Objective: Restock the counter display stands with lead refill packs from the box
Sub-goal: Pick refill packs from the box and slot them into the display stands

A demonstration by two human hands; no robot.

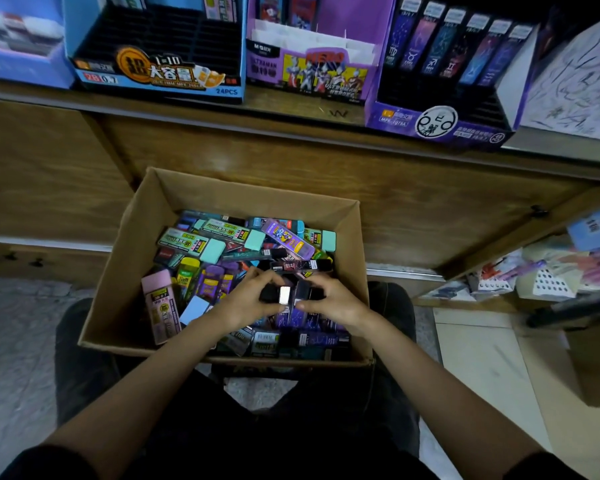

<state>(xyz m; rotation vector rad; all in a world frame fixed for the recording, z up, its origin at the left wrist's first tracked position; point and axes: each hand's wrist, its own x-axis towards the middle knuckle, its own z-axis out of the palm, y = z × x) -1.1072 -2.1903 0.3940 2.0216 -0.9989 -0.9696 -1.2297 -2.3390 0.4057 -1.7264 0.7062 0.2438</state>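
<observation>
An open cardboard box point(125, 258) on my lap holds several lead refill packs in green, pink, purple and black. Over its middle, my left hand point(248, 301) and my right hand point(329, 299) together grip a small bundle of dark purple packs point(291, 297), fingers curled round its ends. Up on the counter stand a blue display stand point(156, 81) with mostly empty black slots, a purple Ultraman stand point(312, 72), and a purple zodiac stand point(440, 123) with a row of dark packs at its back.
A wooden counter front point(412, 188) rises right behind the box. At right, an open shelf point(520, 282) holds mixed stationery, and a brown carton point(596, 365) sits on the floor. A further blue box point(17, 39) stands at the far left of the counter.
</observation>
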